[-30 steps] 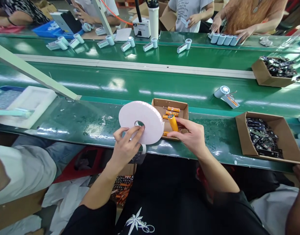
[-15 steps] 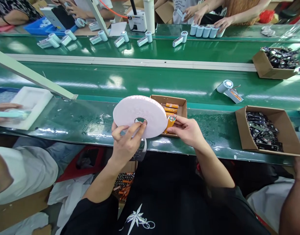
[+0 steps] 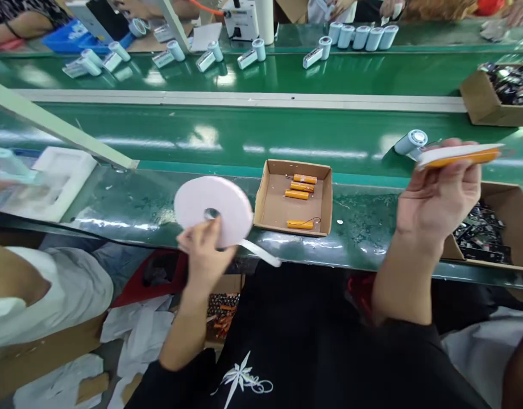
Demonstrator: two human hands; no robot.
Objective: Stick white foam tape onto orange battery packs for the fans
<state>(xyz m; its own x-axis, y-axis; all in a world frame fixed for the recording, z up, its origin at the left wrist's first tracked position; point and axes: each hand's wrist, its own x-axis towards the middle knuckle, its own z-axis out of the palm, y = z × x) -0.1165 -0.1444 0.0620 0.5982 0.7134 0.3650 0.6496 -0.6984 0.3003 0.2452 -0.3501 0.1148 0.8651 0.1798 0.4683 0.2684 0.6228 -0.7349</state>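
Note:
My left hand (image 3: 205, 250) grips a large white roll of tape (image 3: 227, 207) near its centre hole, and a loose strip of tape (image 3: 261, 254) hangs off its lower right edge. Out to the right, my right hand (image 3: 436, 193) is raised and closed on an orange battery (image 3: 466, 157) with a white strip of tape along its top. Thin wires stick out at the battery's far end. Between my hands, a shallow cardboard box (image 3: 265, 196) holds several orange batteries (image 3: 302, 186). Behind my right hand, a light-blue cylinder (image 3: 411, 142) stands on the green belt, partly hidden.
A cardboard box of black parts (image 3: 483, 238) sits at the right, partly behind my right arm, with another box (image 3: 487, 105) farther back. Several pale-blue cylinders (image 3: 361, 38) line the far bench. A slanted metal bar (image 3: 65, 125) crosses the left. Co-workers sit on both sides and opposite.
My right hand has moved from beside the roll far to the right with the orange battery, which now carries white tape. The roll has shifted left and down, its loose strip now showing.

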